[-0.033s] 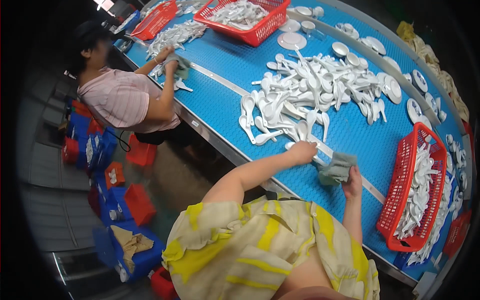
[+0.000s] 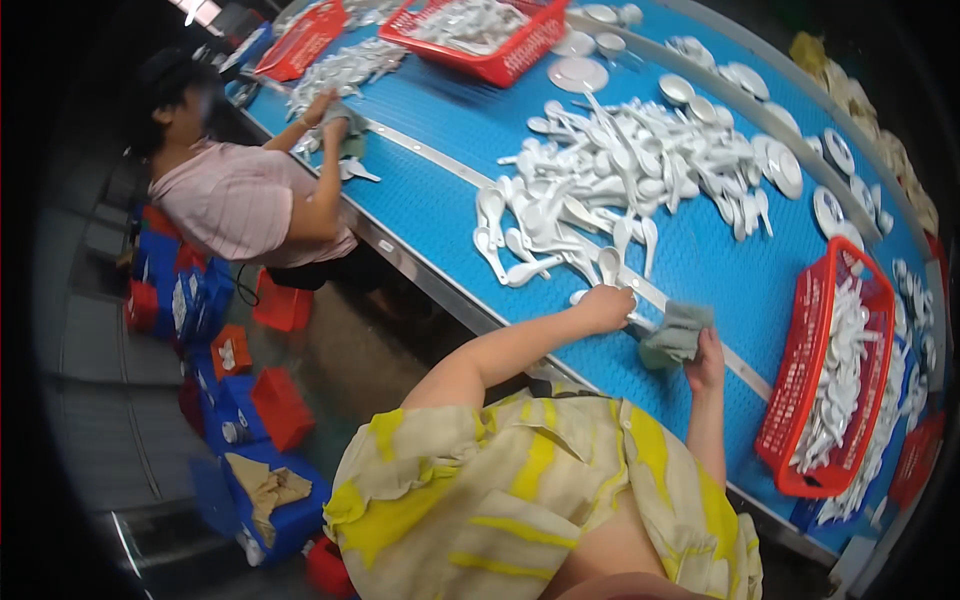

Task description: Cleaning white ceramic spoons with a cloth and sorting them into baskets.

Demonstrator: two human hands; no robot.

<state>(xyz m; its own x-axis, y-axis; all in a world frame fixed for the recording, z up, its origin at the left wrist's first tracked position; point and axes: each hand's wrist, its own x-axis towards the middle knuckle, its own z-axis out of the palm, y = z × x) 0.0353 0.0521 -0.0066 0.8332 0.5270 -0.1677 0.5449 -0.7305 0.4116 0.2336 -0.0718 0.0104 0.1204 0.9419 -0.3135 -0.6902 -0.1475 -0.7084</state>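
The left hand (image 2: 606, 306) is closed around a white spoon (image 2: 603, 266) at the near edge of the spoon pile, its fingers curled on the handle where it lies across the metal strip (image 2: 660, 298) that runs along the blue desk (image 2: 440, 190). The right hand (image 2: 706, 362) grips a grey-green cloth (image 2: 676, 334), bunched up just beside the left hand and resting on the desk. Beyond both hands spreads a big loose heap of white spoons (image 2: 620, 170), with small white bowls and plates (image 2: 770, 160) scattered farther out. To the right stands a red basket (image 2: 812, 400) filled with more spoons, close to the cloth hand. At the far end sits another red basket (image 2: 500, 65), also holding white ware. On the left a second person in a pink striped shirt (image 2: 235, 205) leans over the desk, wiping with their own cloth (image 2: 345, 125). Blue and red crates (image 2: 270, 410) stand on the floor below
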